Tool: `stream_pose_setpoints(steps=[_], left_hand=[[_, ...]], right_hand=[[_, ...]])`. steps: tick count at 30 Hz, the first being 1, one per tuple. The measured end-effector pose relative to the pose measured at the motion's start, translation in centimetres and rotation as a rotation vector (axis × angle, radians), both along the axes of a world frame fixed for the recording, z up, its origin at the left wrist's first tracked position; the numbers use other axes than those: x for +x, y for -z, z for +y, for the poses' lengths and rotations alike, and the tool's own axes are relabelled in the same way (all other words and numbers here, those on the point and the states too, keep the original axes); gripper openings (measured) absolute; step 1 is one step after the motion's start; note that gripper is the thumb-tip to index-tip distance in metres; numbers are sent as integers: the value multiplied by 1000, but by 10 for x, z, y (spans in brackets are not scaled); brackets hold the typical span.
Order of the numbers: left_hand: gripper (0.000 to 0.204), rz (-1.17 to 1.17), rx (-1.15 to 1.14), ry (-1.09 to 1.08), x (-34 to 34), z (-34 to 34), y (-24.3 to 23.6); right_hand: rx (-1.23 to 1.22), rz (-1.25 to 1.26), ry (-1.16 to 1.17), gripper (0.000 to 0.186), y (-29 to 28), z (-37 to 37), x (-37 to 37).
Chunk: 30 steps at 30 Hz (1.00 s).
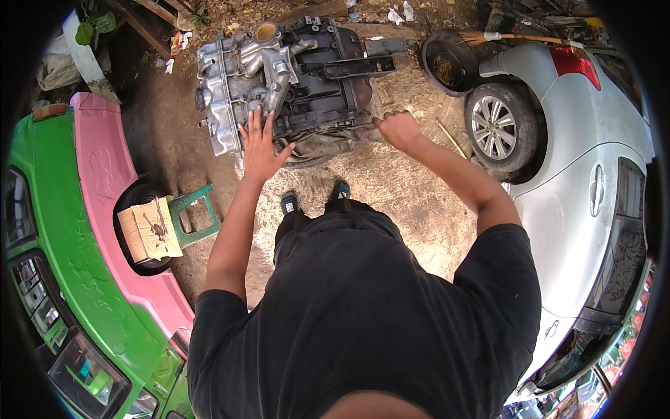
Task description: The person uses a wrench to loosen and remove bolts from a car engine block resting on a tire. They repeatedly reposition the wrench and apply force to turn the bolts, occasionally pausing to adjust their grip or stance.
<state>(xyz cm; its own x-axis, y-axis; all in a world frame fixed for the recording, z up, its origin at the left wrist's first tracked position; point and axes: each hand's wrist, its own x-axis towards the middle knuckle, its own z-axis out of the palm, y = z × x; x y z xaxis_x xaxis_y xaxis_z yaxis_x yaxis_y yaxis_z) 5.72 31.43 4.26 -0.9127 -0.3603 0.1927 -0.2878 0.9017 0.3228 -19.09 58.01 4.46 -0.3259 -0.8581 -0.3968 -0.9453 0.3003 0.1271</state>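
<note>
A large engine with a silver valve cover and a black oil pan lies on a crumpled grey cloth on the concrete in front of me. My left hand is open, fingers spread, its fingertips at the engine's near silver part beside the valve cover. My right hand is closed at the engine's right end, by the edge of the grey cloth; what its fingers hold, if anything, is hidden. My two shoes show below the engine.
A silver car with its rear wheel stands at right, beside a black basin. At left are a green-and-pink vehicle and a green stool bearing cardboard. Planks and litter lie behind the engine.
</note>
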Motion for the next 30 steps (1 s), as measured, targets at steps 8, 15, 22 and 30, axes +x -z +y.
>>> stream_pose_setpoints(steps=[8, 15, 22, 30], left_hand=[[95, -28, 28, -5, 0, -2, -1], [93, -25, 42, -19, 1, -3, -1], [94, 4, 48, -15, 1, -4, 4], [95, -26, 49, 2, 1, -6, 0]], right_hand=[[-355, -92, 211, 37, 90, 47, -11], [-716, -554, 484, 23, 195, 48, 1], [-975, -1197, 1117, 32, 276, 4, 118], [-1084, -911, 1224, 33, 243, -9, 154]])
